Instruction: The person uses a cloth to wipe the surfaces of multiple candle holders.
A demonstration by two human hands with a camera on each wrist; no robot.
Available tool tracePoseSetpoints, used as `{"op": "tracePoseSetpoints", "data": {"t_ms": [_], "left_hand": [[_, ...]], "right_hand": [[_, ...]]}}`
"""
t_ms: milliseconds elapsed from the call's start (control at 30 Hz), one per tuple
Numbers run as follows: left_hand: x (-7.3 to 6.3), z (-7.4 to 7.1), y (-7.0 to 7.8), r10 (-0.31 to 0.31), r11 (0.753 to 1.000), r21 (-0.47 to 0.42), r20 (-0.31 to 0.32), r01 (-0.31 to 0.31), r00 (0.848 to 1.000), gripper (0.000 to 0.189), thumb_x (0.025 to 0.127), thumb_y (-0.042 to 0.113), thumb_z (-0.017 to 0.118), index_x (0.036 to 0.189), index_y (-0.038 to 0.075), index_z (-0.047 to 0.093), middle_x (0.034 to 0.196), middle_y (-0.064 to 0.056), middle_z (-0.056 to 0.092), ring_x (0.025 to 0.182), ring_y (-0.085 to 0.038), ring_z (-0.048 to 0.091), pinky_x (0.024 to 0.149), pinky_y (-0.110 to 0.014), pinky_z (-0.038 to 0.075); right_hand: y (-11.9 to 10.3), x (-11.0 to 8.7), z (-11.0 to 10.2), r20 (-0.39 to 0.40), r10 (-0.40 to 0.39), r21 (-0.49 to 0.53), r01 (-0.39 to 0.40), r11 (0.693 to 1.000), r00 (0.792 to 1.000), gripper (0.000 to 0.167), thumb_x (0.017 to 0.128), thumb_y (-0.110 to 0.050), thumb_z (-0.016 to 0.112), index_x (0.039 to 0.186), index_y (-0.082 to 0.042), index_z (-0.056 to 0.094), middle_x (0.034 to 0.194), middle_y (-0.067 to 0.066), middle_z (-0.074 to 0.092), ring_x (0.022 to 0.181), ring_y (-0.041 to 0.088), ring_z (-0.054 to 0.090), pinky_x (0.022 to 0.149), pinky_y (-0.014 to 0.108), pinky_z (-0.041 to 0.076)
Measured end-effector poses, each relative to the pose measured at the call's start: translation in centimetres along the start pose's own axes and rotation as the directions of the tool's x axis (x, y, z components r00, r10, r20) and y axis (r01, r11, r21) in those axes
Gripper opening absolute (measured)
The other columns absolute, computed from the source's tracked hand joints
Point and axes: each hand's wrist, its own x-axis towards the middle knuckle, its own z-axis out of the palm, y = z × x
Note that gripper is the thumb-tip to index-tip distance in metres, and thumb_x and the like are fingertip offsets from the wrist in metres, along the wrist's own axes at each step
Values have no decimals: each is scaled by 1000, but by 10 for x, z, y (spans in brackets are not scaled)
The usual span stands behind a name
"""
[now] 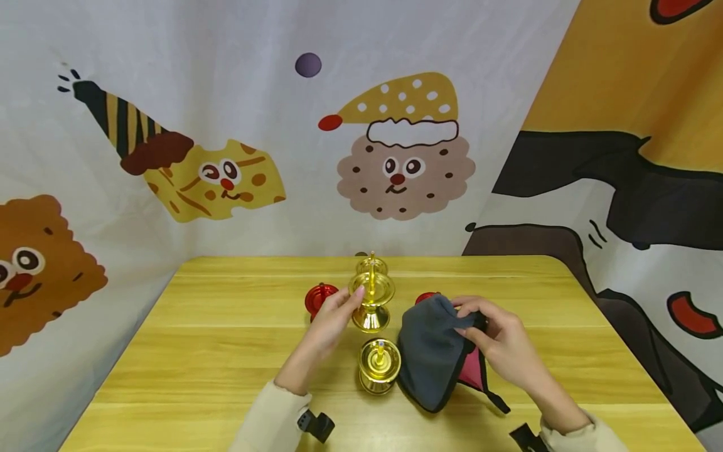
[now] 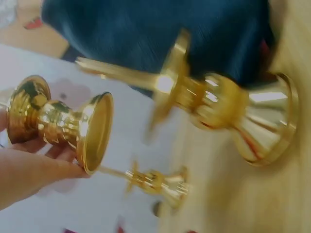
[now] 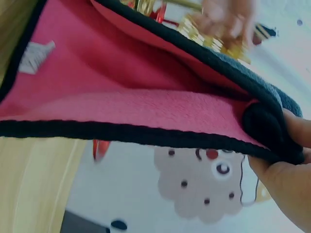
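Note:
My left hand (image 1: 333,317) grips a gold candle holder (image 1: 371,319) around its body, lifted off the table in the left wrist view. A second gold candle holder (image 1: 380,370) with a spike stands nearer the front edge, and a third (image 2: 153,182) stands behind the held one. My right hand (image 1: 505,339) pinches the upper corner of a cloth (image 1: 432,351), grey on one side and pink on the other, with black edging. The cloth hangs folded just right of the near candle holder. In the right wrist view the pink side (image 3: 121,73) and a white label show.
A red candle holder (image 1: 321,297) stands left of the gold row. Another red one (image 1: 426,296) is mostly hidden behind the cloth. The wooden table (image 1: 198,351) reaches back to a curtain (image 1: 305,188) printed with cartoon figures.

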Motion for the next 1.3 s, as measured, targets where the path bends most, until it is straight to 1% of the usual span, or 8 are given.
{"op": "tracePoseSetpoints", "data": {"t_ms": [67, 167, 233, 300, 500, 733, 1100, 1300], "left_hand": [[5, -4, -10, -20, 1000, -11, 18, 20, 1000, 48, 95, 34, 47, 120, -7, 50, 118, -16, 54, 118, -27, 43, 105, -44, 28], [11, -9, -26, -44, 999, -2, 45, 44, 998, 45, 96, 31, 48, 118, -8, 50, 115, -14, 54, 115, -25, 45, 104, -44, 29], [15, -11, -35, -57, 998, 6, 67, 56, 996, 43, 96, 29, 47, 116, -9, 51, 112, -14, 55, 112, -24, 46, 103, -43, 30], [19, -13, -43, -72, 997, 2, 87, 72, 994, 42, 96, 28, 47, 116, -9, 50, 111, -13, 54, 110, -22, 46, 103, -43, 30], [25, -16, -62, -129, 989, -61, 109, 136, 986, 41, 96, 23, 47, 119, -11, 46, 109, -11, 54, 101, -18, 50, 101, -43, 34], [30, -18, -74, -171, 977, -105, 113, 183, 979, 40, 96, 20, 46, 124, -9, 44, 114, -12, 54, 104, -18, 51, 102, -40, 34], [39, -20, -85, -213, 968, -109, 129, 227, 968, 41, 97, 16, 44, 130, -8, 39, 121, -15, 50, 113, -22, 48, 105, -38, 30], [41, -21, -87, -201, 975, -71, 138, 212, 970, 41, 97, 15, 44, 129, -10, 39, 122, -17, 50, 116, -25, 47, 105, -41, 29]], "right_hand": [[2, -2, -10, -3, 20, -62, -20, 998, 1000, 33, 75, 25, 54, 92, -4, 56, 108, 10, 57, 68, 8, 59, 45, 22, 45], [9, -4, -24, -14, 61, -160, -62, 985, 998, 32, 76, 21, 58, 92, -7, 56, 106, -4, 58, 48, 10, 48, 39, 24, 39], [14, -5, -33, -25, 90, -222, -93, 971, 996, 32, 76, 18, 61, 91, -9, 57, 104, -10, 57, 44, 10, 42, 39, 23, 39], [20, -7, -42, -33, 103, -271, -108, 956, 994, 31, 76, 16, 63, 90, -10, 57, 103, -8, 58, 47, 7, 43, 40, 22, 40], [39, -13, -62, -43, 125, -351, -132, 927, 991, 28, 74, 13, 66, 88, -10, 59, 96, 3, 61, 82, -2, 51, 48, 20, 43], [55, -20, -73, -44, 149, -371, -154, 916, 988, 28, 71, 14, 68, 85, -9, 60, 90, 6, 62, 84, -3, 51, 63, 12, 45], [60, -22, -70, -34, 196, -382, -194, 904, 980, 27, 71, 14, 68, 85, -8, 60, 92, 8, 62, 84, -3, 51, 61, 16, 47], [60, -22, -69, -23, 224, -381, -215, 899, 974, 27, 72, 14, 67, 86, -8, 60, 93, 9, 62, 85, -2, 51, 62, 18, 47]]}}
